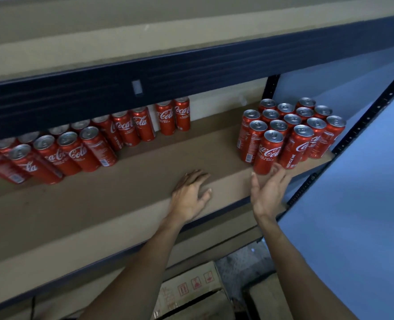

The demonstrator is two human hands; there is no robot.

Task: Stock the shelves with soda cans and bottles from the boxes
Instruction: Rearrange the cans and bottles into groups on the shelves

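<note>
At the shelf's front edge, near 6 o'clock of the view's centre: the left hand [191,195] lies palm-down on the bare shelf board [122,192], fingers spread and holding nothing. It is probably a brace for the reach.
Right hand: the right hand [268,192] is at 4 o'clock, palm turned inward, fingers loose and apart, gripping nothing. Its blurred fingertips are at the foot of the front can [268,153], and I cannot tell whether they touch it.
Front can: upright at the near corner of the right block, right at the board's edge.
Right block: red Coca-Cola cans [293,125] stand at 2 o'clock, packed side by side in rows, close to the perforated upright [364,125]. Tight packing likely saves room and keeps them steady.
Left rows: more cans [75,148] run from 9 o'clock back toward 11 o'clock under the dark upper beam [191,72].
Back pair: two cans [174,116] stand at 12 o'clock, apart from both groups.
Gap: bare board lies between the left rows and the right block, with room for more stock.
Boxes: cardboard cartons [191,287] sit at 6 o'clock, below the shelf, the likely source of the next cans.
Step in hand: seemingly nudging the front can square with its row.
Risk: that can stands close to the lip, so a careless push could tip it off.
</note>
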